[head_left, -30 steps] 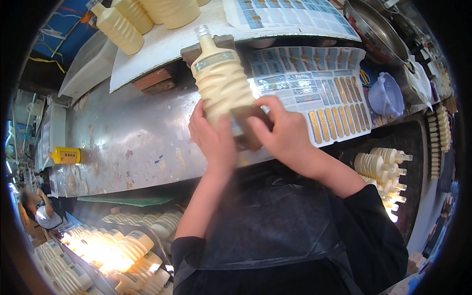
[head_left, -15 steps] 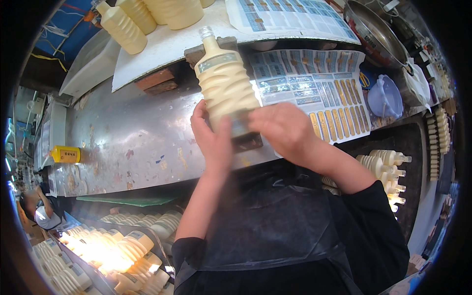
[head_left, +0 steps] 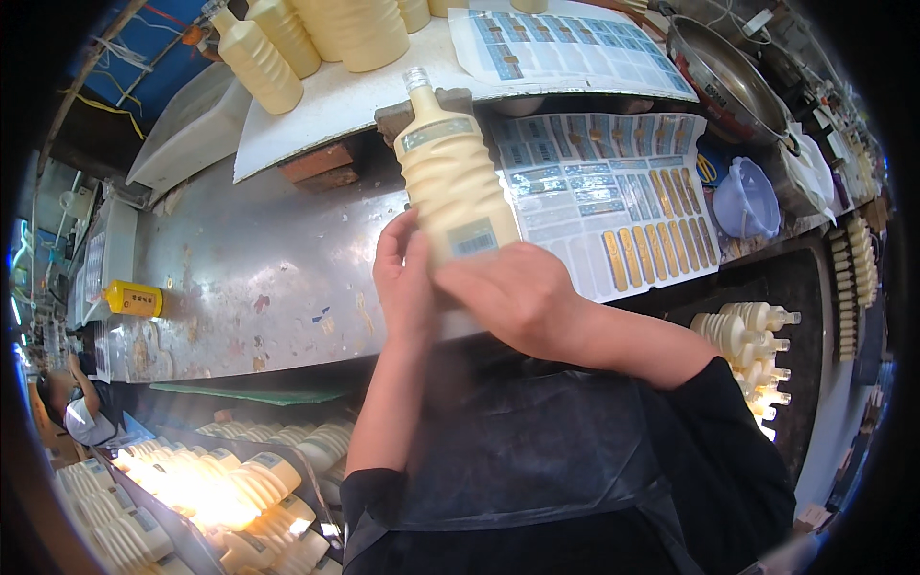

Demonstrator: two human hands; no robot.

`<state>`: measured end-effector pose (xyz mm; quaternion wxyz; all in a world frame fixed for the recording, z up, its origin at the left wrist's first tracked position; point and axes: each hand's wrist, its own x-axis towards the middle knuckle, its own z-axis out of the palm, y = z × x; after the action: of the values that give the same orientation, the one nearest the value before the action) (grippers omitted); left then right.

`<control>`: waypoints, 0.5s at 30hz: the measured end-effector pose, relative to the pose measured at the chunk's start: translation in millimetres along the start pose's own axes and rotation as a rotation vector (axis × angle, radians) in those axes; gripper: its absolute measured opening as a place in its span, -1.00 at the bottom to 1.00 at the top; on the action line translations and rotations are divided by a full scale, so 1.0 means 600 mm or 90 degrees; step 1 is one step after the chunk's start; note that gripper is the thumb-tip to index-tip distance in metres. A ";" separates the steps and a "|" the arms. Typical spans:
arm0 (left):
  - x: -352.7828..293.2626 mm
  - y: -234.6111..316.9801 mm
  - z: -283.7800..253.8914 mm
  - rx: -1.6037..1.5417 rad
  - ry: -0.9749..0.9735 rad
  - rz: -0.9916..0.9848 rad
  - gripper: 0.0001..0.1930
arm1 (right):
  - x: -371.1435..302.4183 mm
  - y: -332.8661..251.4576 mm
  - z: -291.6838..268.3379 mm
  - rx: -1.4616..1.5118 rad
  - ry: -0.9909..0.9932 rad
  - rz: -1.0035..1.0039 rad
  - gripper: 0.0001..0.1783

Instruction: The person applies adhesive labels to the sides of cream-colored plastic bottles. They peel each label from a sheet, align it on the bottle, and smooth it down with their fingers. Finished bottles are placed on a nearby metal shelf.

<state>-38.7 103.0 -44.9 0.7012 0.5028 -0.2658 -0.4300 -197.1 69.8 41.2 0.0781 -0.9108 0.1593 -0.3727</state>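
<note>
A cream bottle (head_left: 455, 182) with wavy ribs and a clear neck lies tilted, its neck pointing away from me and resting at a dark block (head_left: 393, 125). One grey label (head_left: 436, 134) sits on its shoulder and another silvery label (head_left: 471, 238) near its base. My left hand (head_left: 402, 273) is closed round the bottle's lower left side, thumb up along it. My right hand (head_left: 517, 297) presses against the base end, just below the lower label, its fingers together and pointing left. The right fingertips are partly blurred and their undersides are hidden.
Right of the bottle lies a sheet of gold and blue stickers (head_left: 613, 211); another sheet (head_left: 575, 48) is on the raised white board (head_left: 335, 105) with several cream bottles. A lavender bucket (head_left: 746, 201), a yellow bottle (head_left: 134, 299) and crates of bottles (head_left: 259, 479) stand around. A person (head_left: 91, 412) is far left.
My right hand has come down and left from the bottle's right side to its base, uncovering the lower label. The left hand stays on the bottle's side. The view has shifted slightly.
</note>
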 end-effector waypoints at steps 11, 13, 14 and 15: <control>-0.004 -0.012 0.002 0.310 0.034 0.123 -0.43 | -0.039 0.055 -0.009 -0.055 0.015 0.409 -0.81; -0.002 -0.006 0.023 0.427 0.043 0.140 -0.36 | -0.064 0.071 -0.006 -0.067 0.065 0.417 -0.80; 0.000 -0.004 0.031 0.485 0.047 0.149 -0.32 | -0.070 0.078 -0.005 -0.063 0.071 0.403 -0.79; -0.001 -0.001 0.035 0.497 0.061 0.151 -0.33 | -0.072 0.084 -0.003 -0.056 0.081 0.388 -0.78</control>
<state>-56.1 93.4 -37.9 0.5143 0.7162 -0.4322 -0.1891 -239.1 37.5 0.9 0.1363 -0.7987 0.4453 -0.3810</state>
